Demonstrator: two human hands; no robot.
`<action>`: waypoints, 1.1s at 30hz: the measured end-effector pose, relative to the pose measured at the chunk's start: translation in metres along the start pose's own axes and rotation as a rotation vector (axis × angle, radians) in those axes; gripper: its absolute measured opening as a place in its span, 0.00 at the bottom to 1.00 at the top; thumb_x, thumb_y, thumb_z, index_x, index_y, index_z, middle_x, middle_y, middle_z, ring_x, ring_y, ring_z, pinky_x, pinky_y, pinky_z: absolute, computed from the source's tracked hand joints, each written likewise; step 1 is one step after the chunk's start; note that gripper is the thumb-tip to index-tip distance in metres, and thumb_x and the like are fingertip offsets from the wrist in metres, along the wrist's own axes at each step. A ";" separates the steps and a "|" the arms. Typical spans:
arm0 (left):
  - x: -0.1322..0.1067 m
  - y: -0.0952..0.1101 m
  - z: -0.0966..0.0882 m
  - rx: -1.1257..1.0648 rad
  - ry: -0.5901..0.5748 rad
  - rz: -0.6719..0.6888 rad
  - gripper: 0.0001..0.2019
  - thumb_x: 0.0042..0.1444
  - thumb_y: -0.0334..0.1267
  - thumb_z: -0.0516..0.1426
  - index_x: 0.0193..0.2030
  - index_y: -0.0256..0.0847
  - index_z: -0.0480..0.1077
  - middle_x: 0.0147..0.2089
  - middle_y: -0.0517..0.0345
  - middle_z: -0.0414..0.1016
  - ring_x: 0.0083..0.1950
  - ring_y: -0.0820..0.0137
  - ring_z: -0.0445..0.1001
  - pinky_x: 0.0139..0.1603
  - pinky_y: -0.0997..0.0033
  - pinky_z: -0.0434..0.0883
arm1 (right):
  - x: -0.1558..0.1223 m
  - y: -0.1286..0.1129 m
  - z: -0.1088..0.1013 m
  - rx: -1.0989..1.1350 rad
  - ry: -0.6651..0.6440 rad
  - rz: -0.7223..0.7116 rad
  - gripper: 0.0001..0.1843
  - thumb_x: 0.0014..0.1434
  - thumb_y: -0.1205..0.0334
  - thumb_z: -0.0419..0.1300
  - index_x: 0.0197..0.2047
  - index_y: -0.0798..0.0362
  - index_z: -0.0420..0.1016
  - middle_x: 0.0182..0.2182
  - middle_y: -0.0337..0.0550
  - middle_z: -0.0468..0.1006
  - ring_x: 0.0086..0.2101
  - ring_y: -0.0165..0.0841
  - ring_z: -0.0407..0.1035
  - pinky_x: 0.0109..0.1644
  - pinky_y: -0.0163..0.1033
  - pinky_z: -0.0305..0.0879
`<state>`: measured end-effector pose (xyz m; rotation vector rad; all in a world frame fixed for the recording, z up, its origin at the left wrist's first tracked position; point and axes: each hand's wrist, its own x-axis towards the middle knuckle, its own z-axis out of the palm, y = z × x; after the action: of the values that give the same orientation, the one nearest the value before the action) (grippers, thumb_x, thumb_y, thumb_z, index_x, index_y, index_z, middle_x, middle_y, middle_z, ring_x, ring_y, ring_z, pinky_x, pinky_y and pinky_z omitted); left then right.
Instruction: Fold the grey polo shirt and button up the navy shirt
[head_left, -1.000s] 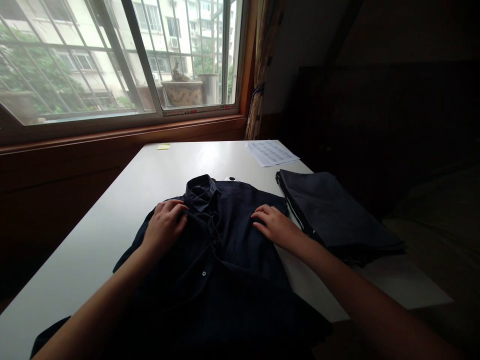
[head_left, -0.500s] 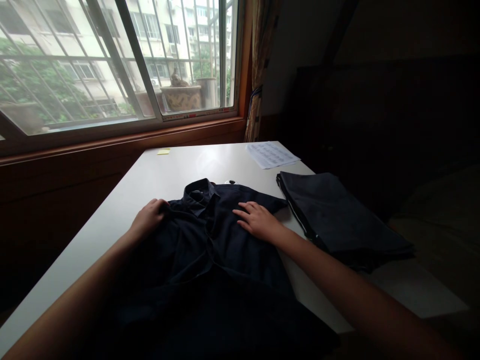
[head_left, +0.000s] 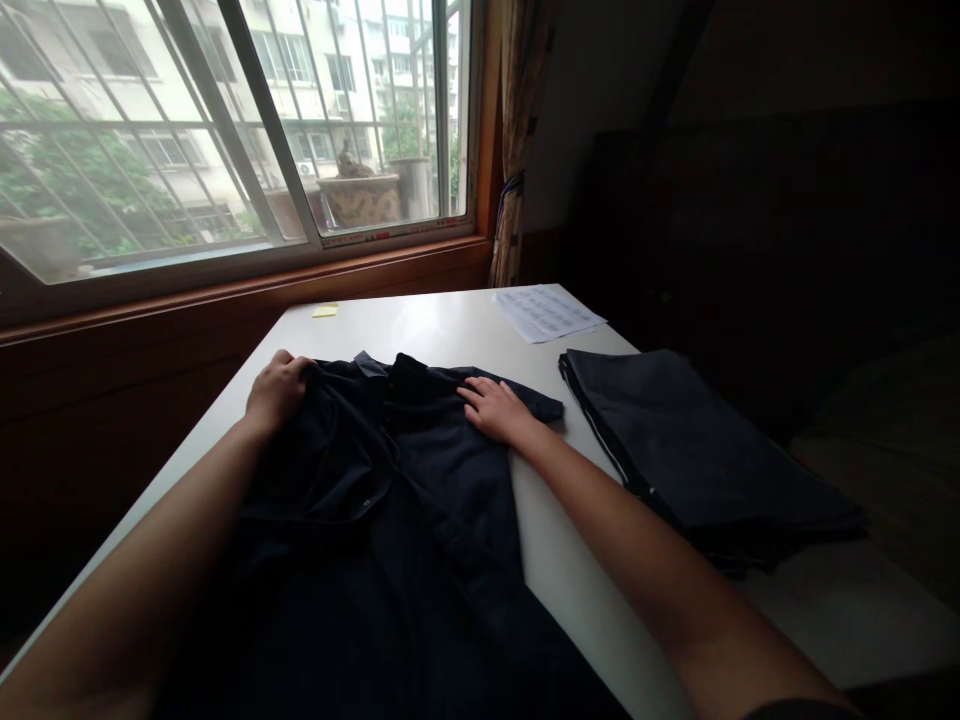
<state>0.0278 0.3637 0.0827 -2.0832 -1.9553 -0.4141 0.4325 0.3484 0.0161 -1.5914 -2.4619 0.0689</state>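
A dark navy collared shirt (head_left: 450, 480) lies across the white table, its lower part spreading toward me and off the bottom of the view. My left hand (head_left: 277, 388) is closed on the shirt's left shoulder, fingers curled around the cloth. On the right front, near the shoulder, my right hand (head_left: 495, 406) rests flat with fingers spread. The collar has folded over, so its inside is hidden. A sleeve end pokes out beyond my right hand.
The white table (head_left: 431, 325) stands below a barred window (head_left: 360, 120). A stack of folded dark cloth (head_left: 697, 440) lies at the right, with printed paper sheets (head_left: 547, 312) behind it. A yellow sticky note (head_left: 325, 311) lies at the far left.
My left hand has moved up and left, pulling the shirt's shoulder along and folding the collar over. My right hand has shifted slightly left and away from me, still on the cloth.
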 end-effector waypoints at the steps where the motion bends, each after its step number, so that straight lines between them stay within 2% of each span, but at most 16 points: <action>1: 0.002 -0.003 0.005 0.000 -0.016 -0.003 0.19 0.62 0.39 0.49 0.56 0.44 0.73 0.50 0.48 0.67 0.45 0.59 0.72 0.49 0.62 0.69 | 0.004 0.002 0.001 0.001 0.006 0.008 0.27 0.68 0.52 0.48 0.68 0.44 0.61 0.69 0.43 0.56 0.67 0.43 0.49 0.68 0.57 0.46; 4: -0.002 -0.011 0.022 -0.007 -0.094 -0.011 0.21 0.63 0.42 0.49 0.60 0.46 0.70 0.55 0.46 0.66 0.52 0.54 0.69 0.56 0.56 0.67 | 0.013 0.005 0.004 0.009 0.035 0.023 0.27 0.67 0.53 0.49 0.68 0.46 0.61 0.69 0.44 0.57 0.67 0.42 0.50 0.69 0.56 0.45; 7: -0.018 -0.019 0.034 -0.080 -0.121 0.019 0.26 0.64 0.48 0.48 0.68 0.50 0.60 0.63 0.48 0.61 0.59 0.51 0.65 0.62 0.50 0.63 | 0.014 0.005 0.006 0.020 0.080 0.019 0.27 0.67 0.54 0.50 0.67 0.47 0.62 0.68 0.45 0.60 0.66 0.41 0.51 0.69 0.53 0.46; 11: -0.055 -0.036 0.043 -0.214 -0.137 0.118 0.34 0.64 0.53 0.48 0.74 0.50 0.42 0.73 0.51 0.50 0.68 0.50 0.58 0.68 0.49 0.58 | 0.007 0.004 0.005 0.036 0.144 -0.001 0.25 0.67 0.57 0.49 0.65 0.50 0.67 0.65 0.46 0.65 0.64 0.39 0.56 0.69 0.48 0.48; 14: -0.092 -0.053 0.042 -0.271 -0.163 0.128 0.35 0.65 0.53 0.46 0.75 0.46 0.41 0.74 0.50 0.49 0.72 0.53 0.53 0.70 0.49 0.55 | -0.003 0.005 0.004 0.043 0.173 -0.010 0.23 0.67 0.59 0.49 0.62 0.53 0.71 0.63 0.47 0.68 0.62 0.38 0.60 0.68 0.46 0.51; 17: -0.133 -0.068 0.032 -0.288 -0.177 0.134 0.34 0.65 0.53 0.47 0.74 0.47 0.42 0.75 0.51 0.48 0.72 0.55 0.53 0.71 0.50 0.55 | -0.014 0.008 0.003 0.045 0.184 -0.017 0.22 0.66 0.58 0.51 0.60 0.52 0.72 0.63 0.45 0.68 0.62 0.39 0.60 0.68 0.47 0.52; 20: -0.174 -0.079 0.018 -0.225 -0.238 0.186 0.29 0.65 0.53 0.47 0.72 0.53 0.51 0.74 0.56 0.50 0.72 0.54 0.54 0.70 0.48 0.56 | -0.027 0.009 0.002 0.047 0.188 -0.007 0.22 0.66 0.58 0.52 0.61 0.50 0.71 0.63 0.45 0.68 0.62 0.40 0.59 0.67 0.49 0.52; 22: -0.198 -0.082 0.006 -0.196 -0.257 0.206 0.28 0.64 0.54 0.48 0.70 0.55 0.56 0.74 0.58 0.51 0.71 0.53 0.56 0.69 0.47 0.58 | -0.038 0.006 0.001 0.047 0.193 0.006 0.22 0.66 0.57 0.52 0.61 0.50 0.71 0.63 0.46 0.68 0.62 0.42 0.59 0.67 0.51 0.52; 25: -0.230 -0.083 -0.014 -0.183 -0.255 0.163 0.30 0.61 0.56 0.51 0.69 0.57 0.56 0.73 0.58 0.51 0.68 0.50 0.61 0.65 0.46 0.64 | -0.062 -0.005 -0.002 0.046 0.209 0.012 0.22 0.66 0.55 0.53 0.60 0.49 0.71 0.62 0.47 0.68 0.62 0.43 0.58 0.67 0.52 0.51; 28: -0.254 -0.078 -0.035 -0.209 -0.300 0.118 0.31 0.60 0.57 0.52 0.70 0.60 0.55 0.72 0.58 0.54 0.65 0.50 0.66 0.62 0.47 0.68 | -0.096 -0.023 -0.007 0.051 0.222 -0.005 0.23 0.65 0.50 0.55 0.60 0.48 0.72 0.62 0.47 0.68 0.61 0.44 0.57 0.67 0.52 0.51; 33: -0.276 -0.060 -0.059 -0.296 -0.392 0.043 0.30 0.58 0.56 0.55 0.68 0.61 0.58 0.66 0.58 0.63 0.56 0.57 0.75 0.56 0.59 0.75 | -0.153 -0.050 -0.019 0.089 0.175 0.019 0.25 0.60 0.48 0.61 0.59 0.43 0.72 0.62 0.46 0.67 0.61 0.49 0.54 0.62 0.56 0.57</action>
<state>-0.0493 0.0906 0.0336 -2.5511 -2.1634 -0.3198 0.4520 0.1870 0.0197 -1.5159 -2.2786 0.0394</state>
